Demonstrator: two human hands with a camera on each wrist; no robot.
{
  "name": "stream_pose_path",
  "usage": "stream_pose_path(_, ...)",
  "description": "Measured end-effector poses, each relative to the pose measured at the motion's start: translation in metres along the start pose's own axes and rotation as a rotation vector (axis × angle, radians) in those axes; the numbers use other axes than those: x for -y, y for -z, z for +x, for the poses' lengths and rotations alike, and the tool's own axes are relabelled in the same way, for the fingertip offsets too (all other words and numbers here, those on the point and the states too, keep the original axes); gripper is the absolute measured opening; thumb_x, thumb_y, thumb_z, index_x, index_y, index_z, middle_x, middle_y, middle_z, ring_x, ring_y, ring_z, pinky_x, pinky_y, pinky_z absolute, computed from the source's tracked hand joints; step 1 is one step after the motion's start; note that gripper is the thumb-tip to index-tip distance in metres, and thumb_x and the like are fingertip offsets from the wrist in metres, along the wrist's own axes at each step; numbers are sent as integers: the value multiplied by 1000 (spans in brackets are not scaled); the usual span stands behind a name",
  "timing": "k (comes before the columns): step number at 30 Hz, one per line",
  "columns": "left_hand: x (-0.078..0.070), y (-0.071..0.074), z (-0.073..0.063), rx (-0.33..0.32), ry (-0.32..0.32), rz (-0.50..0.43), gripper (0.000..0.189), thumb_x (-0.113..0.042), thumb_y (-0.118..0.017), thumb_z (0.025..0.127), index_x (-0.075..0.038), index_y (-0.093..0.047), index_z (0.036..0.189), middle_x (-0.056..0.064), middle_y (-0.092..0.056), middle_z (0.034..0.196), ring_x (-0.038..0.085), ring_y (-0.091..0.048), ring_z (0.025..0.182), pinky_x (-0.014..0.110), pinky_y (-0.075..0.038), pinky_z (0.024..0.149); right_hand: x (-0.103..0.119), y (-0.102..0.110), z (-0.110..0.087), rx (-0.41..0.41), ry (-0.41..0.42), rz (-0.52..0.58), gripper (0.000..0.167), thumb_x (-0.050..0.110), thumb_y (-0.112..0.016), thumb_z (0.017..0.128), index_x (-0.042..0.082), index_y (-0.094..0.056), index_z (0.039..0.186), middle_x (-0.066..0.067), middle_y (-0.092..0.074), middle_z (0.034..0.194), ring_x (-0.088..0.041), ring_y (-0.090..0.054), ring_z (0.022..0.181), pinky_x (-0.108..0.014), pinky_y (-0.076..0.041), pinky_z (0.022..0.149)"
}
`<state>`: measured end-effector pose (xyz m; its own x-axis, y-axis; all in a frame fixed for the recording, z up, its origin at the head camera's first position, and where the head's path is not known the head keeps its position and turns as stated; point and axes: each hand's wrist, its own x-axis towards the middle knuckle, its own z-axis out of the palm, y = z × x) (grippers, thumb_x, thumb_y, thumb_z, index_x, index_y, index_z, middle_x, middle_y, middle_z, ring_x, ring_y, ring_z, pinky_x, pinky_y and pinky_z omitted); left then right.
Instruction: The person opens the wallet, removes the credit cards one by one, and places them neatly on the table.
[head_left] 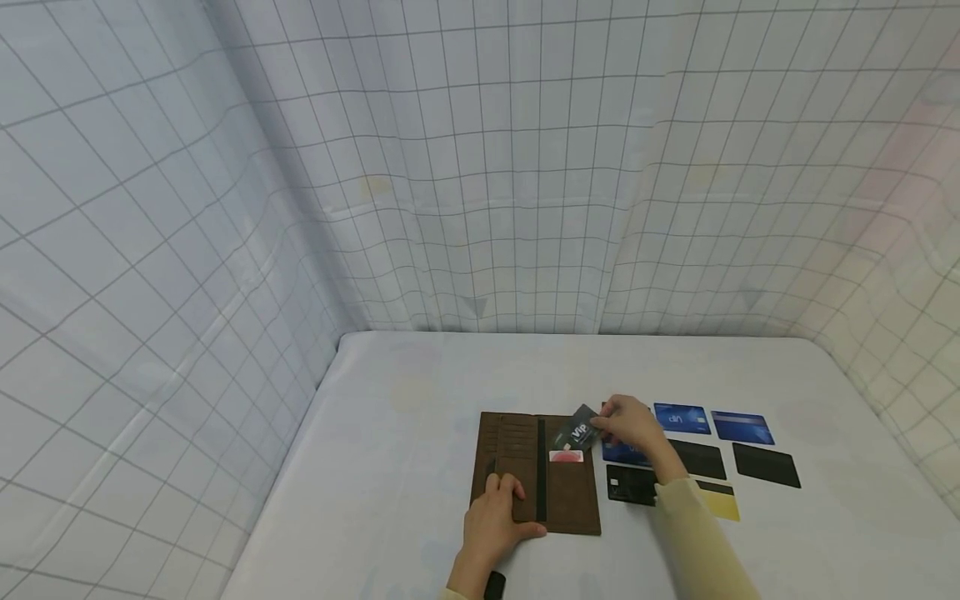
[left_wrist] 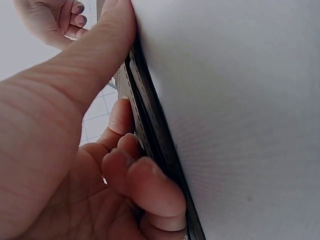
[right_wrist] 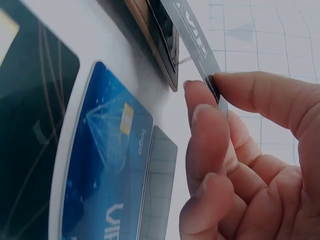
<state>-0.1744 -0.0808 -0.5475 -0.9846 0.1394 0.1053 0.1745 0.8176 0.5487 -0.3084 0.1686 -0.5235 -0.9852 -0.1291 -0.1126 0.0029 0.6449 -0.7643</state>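
A brown wallet [head_left: 573,504] lies spread on the white table, with slots on its left half and a dark band down the middle. My left hand [head_left: 492,517] rests on its lower left part, thumb along the bottom edge and fingers loosely bent, touching the wallet [left_wrist: 145,110] in the left wrist view. Between thumb and fingertips, my right hand [head_left: 630,423] pinches a dark grey VIP card [head_left: 577,429], held tilted over the wallet's upper right half. Just below that card, a white card with a pink-red patch [head_left: 566,457] shows on the wallet's right half.
Several cards lie in rows right of the wallet: a blue VIP card [head_left: 681,419], a blue striped card [head_left: 742,427], a black card [head_left: 767,465], a black chip card [head_left: 628,485] and a yellow card [head_left: 720,504]. The right forearm partly covers some. Grid-patterned curtains [head_left: 480,208] surround the table.
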Motion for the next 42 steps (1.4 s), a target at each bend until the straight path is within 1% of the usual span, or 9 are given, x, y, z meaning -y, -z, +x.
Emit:
stream_pose_path(10,1,0,-1,0,6,7,55,-43,-87,60,-17,-48,90,-4,-31,78,10,-33,52,25,-31,47,-1,2,-5,30,-49,40,16,13,-65,88,2,-55,85,-6,-63,69,-21,-60,55,-34,-49,56)
stream_pose_path(17,1,0,0,3,0,-10,55,-42,-87,60,-17,-49,91,-4,-32,79,10,-33,53,26,-31,48,-6,0,-6,7,-57,77,15,12,-65,88,3,-54,83,-5,-65,70,-20,-60,55,-33,-48,55)
stream_pose_path(25,2,-1,1,12,4,-15,55,-43,-87,61,-17,-49,91,-4,-32,80,10,-33,53,26,-31,48,-8,1,-12,-19,-38,214,15,9,-66,85,3,-53,81,-8,-66,70,-22,-61,57,-34,-47,54)
stream_pose_path(27,2,-2,1,14,6,-19,55,-43,-87,61,-17,-49,91,-4,-32,80,10,-33,53,26,-31,48,-8,1,-13,-21,-34,232,15,9,-66,85,2,-53,82,-8,-66,69,-23,-61,56,-34,-47,53)
stream_pose_path(33,2,-2,1,25,15,-23,55,-44,-86,61,-18,-48,91,-4,-32,80,11,-33,53,26,-31,48,-10,1,-13,-47,-48,261,14,9,-66,85,2,-54,82,-8,-67,68,-23,-60,55,-33,-46,52)
stream_pose_path(42,1,0,1,27,20,-27,55,-44,-86,62,-18,-48,92,-4,-31,80,11,-32,53,26,-30,47,-9,1,-17,-80,-26,320,15,10,-67,86,2,-55,81,-10,-67,69,-24,-60,56,-34,-46,52)
